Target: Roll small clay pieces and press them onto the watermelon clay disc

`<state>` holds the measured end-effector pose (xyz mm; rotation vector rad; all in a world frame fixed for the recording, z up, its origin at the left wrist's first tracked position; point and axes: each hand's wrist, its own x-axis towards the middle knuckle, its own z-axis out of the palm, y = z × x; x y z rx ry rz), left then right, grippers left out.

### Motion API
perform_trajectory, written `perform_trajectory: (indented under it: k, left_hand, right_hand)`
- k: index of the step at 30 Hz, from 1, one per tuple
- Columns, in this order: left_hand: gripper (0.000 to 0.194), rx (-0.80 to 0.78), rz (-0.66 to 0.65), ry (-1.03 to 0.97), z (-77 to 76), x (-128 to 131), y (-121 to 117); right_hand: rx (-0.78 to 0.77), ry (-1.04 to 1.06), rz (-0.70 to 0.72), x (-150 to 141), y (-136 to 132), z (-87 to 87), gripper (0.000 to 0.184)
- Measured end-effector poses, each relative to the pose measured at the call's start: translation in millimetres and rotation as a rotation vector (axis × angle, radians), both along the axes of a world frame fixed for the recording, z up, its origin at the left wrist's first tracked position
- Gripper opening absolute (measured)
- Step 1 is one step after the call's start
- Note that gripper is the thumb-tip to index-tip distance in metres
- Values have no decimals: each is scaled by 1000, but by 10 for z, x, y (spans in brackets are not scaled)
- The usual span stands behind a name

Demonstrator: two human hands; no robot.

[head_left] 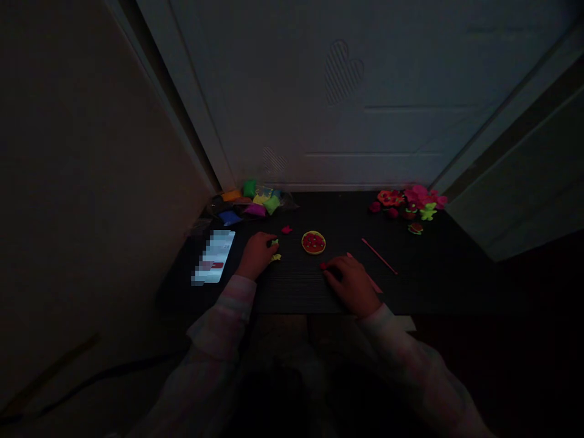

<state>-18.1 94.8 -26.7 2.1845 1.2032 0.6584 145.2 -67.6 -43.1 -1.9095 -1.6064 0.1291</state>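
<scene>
My left hand (258,253) is closed in a pinch at a small piece of light green clay (274,242), left of the middle of the dark table. Just below its fingertips lies a bit of yellow clay (275,258). My right hand (350,281) has its fingers curled together on a small lump of red clay (323,266). Between and beyond the hands is a round clay pizza (313,243) with a yellow rim and red top. A red clay piece (286,230) sits to its left. A flat pink tool (376,286) is partly hidden under my right hand.
A lit phone (214,257) lies at the left. Bags of coloured clay (255,207) are heaped at the back left. Pink flower and figure shapes (417,198) cluster at the back right. A thin pink stick tool (379,256) lies right of my right hand. A white door (328,134) stands behind.
</scene>
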Motion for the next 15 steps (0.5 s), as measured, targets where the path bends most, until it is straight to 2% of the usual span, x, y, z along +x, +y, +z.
perform_trajectory:
  k: [4, 8, 12, 15]
  left_hand:
    - [15, -40, 3, -23, -3, 3, -6]
    - [19, -113, 7, -99, 83, -13, -101]
    - [27, -261, -70, -188, 234, -8, -372]
    - [24, -378, -156, -234, 308, 18, -638]
  right_hand:
    - [31, 20, -6, -3, -6, -3, 13]
    - [99, 60, -25, -1, -15, 11, 15]
    - [195, 103, -57, -31, -63, 53, 16]
    - [229, 130, -22, -126, -132, 119, 18]
